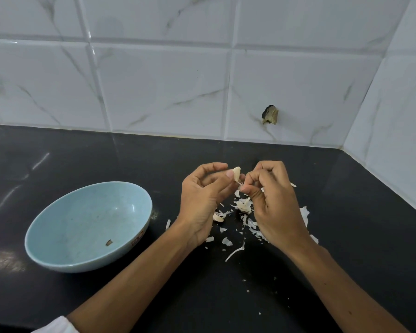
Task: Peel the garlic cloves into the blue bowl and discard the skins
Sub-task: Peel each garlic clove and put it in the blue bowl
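Left hand point(201, 203) and right hand point(275, 205): bare. Both forearms bare along their whole visible length. Left arm: hem of a pale, whitish sleeve point(54, 327) shows at the lower corner, plain fabric. Left thumbnail point(229, 173): short, rounded. Right forearm point(334, 284): a few small dark specks

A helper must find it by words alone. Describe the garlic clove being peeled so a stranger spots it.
On the black counter, right of the blue bowl, two hands meet above scattered white skins. The clove is the pale wedge pinched by the left hand. It alone is off the counter, a skin strip running to the right hand.
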`<state>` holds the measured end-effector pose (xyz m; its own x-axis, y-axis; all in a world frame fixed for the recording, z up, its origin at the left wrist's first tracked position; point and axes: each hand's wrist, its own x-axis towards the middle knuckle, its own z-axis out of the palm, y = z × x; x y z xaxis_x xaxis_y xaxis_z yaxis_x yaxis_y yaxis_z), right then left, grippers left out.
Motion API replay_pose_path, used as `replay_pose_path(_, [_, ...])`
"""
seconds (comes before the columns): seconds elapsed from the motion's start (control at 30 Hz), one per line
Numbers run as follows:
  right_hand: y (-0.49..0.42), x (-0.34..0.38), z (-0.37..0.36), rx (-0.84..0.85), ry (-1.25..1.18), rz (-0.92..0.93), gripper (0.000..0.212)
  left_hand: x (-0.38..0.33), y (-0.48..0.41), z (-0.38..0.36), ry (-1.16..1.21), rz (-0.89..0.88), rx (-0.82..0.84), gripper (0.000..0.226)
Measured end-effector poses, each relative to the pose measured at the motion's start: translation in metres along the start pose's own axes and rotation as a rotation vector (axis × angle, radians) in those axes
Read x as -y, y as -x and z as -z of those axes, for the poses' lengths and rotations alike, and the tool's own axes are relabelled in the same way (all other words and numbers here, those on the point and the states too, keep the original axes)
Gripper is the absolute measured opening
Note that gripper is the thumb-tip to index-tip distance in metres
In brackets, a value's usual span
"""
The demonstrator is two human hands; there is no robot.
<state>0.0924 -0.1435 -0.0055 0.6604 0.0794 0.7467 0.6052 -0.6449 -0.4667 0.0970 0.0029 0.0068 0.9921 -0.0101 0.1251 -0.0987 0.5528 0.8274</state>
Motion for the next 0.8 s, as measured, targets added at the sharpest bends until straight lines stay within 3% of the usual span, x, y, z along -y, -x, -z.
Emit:
replay_pose_path(0.4, [-0.006,0.001,0.013,-0.078,-0.069,-0.045,0.014,-0.004,-0.002,0.002,0.083,0.029,0.018,0.018])
replay_pose_path(0.67, [-0.001,-0.020,0.015,0.209,0.145,-0.246,0.019,0.000,-0.002,0.002,0.012,-0.011,0.053,0.015])
replay_pose_path(0.73, [-0.002,-0.018,0.015,0.162,0.199,-0.191,0.012,0.002,-0.002,0.002,-0.030,-0.038,0.074,0.016])
replay_pose_path(0.8, [-0.004,-0.012,0.017,0.071,0.087,-0.149,0.025,0.004,-0.001,0.002,-0.097,-0.076,0.091,0.017])
